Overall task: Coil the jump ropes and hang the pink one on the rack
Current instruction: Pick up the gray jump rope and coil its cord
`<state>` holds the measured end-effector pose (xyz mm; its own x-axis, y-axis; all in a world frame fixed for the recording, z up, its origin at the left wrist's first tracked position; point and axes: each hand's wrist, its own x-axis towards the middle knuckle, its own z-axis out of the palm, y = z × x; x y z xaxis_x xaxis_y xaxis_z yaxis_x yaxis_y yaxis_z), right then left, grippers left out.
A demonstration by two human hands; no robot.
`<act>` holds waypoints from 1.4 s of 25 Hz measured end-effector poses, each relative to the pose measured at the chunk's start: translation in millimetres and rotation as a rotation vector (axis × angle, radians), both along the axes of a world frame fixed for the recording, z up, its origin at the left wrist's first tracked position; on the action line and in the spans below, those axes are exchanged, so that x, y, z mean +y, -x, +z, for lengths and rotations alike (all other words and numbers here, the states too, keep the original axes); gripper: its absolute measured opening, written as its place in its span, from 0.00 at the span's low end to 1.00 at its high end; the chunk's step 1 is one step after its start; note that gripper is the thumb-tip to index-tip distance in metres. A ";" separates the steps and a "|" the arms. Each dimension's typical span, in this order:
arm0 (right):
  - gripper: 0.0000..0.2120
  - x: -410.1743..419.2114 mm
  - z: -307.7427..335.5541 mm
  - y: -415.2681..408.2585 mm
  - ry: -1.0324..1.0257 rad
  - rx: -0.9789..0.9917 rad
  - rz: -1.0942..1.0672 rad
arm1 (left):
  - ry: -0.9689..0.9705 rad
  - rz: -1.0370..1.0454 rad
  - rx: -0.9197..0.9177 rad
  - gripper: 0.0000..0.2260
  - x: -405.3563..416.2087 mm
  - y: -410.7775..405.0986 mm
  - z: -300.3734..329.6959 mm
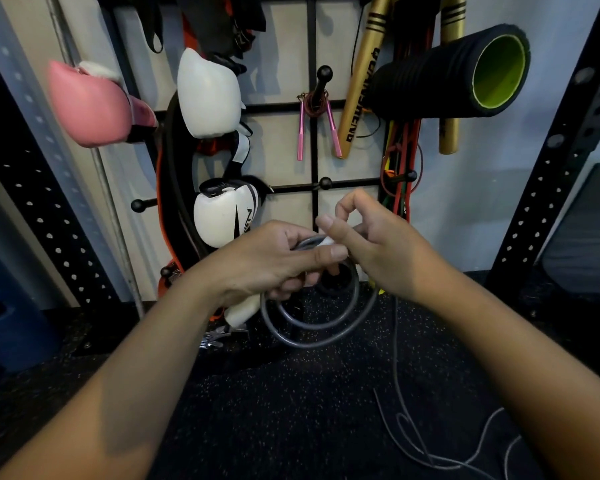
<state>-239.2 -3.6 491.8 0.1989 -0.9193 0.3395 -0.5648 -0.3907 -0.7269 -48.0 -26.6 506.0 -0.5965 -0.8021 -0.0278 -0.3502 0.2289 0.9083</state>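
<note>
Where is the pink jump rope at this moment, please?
In the head view the pink jump rope hangs coiled on a black peg of the wall rack, upper centre, between the white boxing glove and the gold bat.

dim, cool indoor light, brightest on the pale wall at upper centre. the dark speckled rubber floor (291, 410) sinks nearly to black. motion blur smears the pink padded boxing glove (87, 105) at upper left. wide-angle distortion bows the perforated black steel uprights (548, 188) at both edges.
</note>
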 end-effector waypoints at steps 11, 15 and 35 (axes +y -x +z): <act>0.42 0.3 -7.4 27.8 -0.202 -0.410 0.055 | -0.049 0.344 1.016 0.17 -2.0 16.4 4.0; 0.33 18.7 -23.8 -24.9 -0.205 -0.558 0.117 | -0.089 0.455 1.271 0.19 14.3 45.2 -3.6; 0.09 10.6 12.0 6.5 -0.018 0.156 0.122 | 0.636 0.037 -0.582 0.34 16.5 4.2 34.3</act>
